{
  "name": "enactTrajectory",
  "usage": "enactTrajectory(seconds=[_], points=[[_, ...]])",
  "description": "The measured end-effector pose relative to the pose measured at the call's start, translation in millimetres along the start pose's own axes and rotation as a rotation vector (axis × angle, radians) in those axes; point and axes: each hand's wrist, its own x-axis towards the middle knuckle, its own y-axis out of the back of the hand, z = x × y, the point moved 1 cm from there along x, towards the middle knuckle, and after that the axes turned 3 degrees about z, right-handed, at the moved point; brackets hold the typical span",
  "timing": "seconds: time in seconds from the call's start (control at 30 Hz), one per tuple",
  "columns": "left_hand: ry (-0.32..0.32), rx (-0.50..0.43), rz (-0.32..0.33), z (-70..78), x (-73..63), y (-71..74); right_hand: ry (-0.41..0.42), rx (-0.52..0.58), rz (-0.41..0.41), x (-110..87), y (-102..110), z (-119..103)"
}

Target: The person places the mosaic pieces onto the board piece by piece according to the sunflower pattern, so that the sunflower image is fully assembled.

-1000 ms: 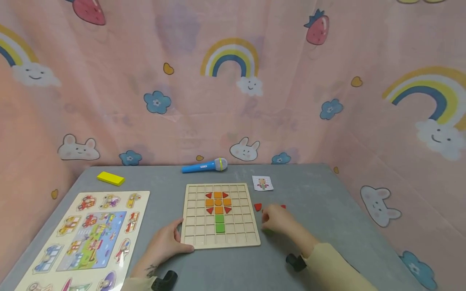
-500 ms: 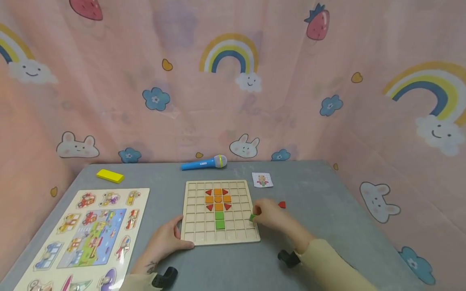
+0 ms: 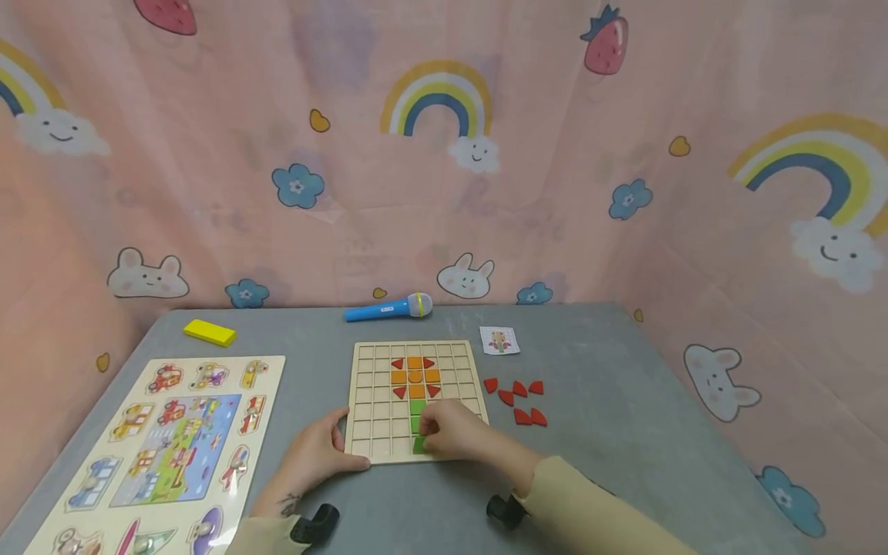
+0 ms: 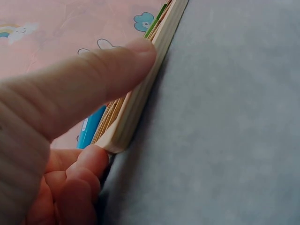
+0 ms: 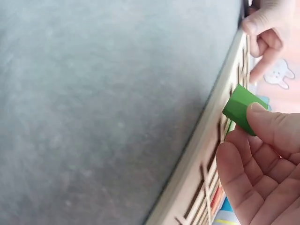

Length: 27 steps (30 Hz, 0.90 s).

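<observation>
A wooden grid board (image 3: 371, 408) lies on the grey table, with a column of green square tiles (image 3: 417, 406) below a pattern of orange tiles (image 3: 415, 362) and small red triangular pieces. My left hand (image 3: 317, 453) grips the board's near left corner, thumb along the front edge and fingers by the left side. Thumb and fingers of my right hand (image 3: 454, 432) pinch a green square tile (image 5: 241, 105), which is tilted close over the board's lowest rows in the right wrist view. Several loose red pieces (image 3: 506, 398) lie beside the board's right edge.
A printed pattern card (image 3: 499, 341) lies beyond the red pieces. Behind the board is a blue toy microphone (image 3: 381, 310). To the left lie a yellow block (image 3: 210, 332) and a picture puzzle board (image 3: 264, 416). A pink patterned cloth (image 3: 555, 216) hangs behind.
My right hand has picked up a green tile right of the board and carried it left over the lower grid, uncovering the loose red pieces. My left hand stays at the corner.
</observation>
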Motion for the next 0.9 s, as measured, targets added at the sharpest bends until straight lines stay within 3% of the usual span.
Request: enactTrajectory(seconds=[0.17, 0.37, 0.47, 0.67, 0.8, 0.9], points=[[-0.004, 0.016, -0.003, 0.3, 0.0, 0.4, -0.024, 0.009, 0.012, 1.1, -6.2, 3.0], [0.001, 0.013, -0.013, -0.9, 0.4, -0.3, -0.021, -0.128, 0.060, 0.8, -9.4, 4.3], [-0.002, 0.010, -0.013, -1.3, 0.6, -0.4, -0.054, -0.150, 0.104, 3.3, -0.4, 9.4], [0.004, 0.010, -0.014, -1.8, 1.1, -0.5, -0.277, -0.256, 0.223, 17.6, 40.1, 47.4], [0.007, 0.013, -0.016, -1.3, 0.8, -0.5, -0.359, -0.402, 0.179, 21.1, 53.7, 78.6], [0.006, 0.013, -0.015, -0.4, 0.5, -0.4, -0.355, -0.401, 0.137, 19.6, 55.4, 93.1]])
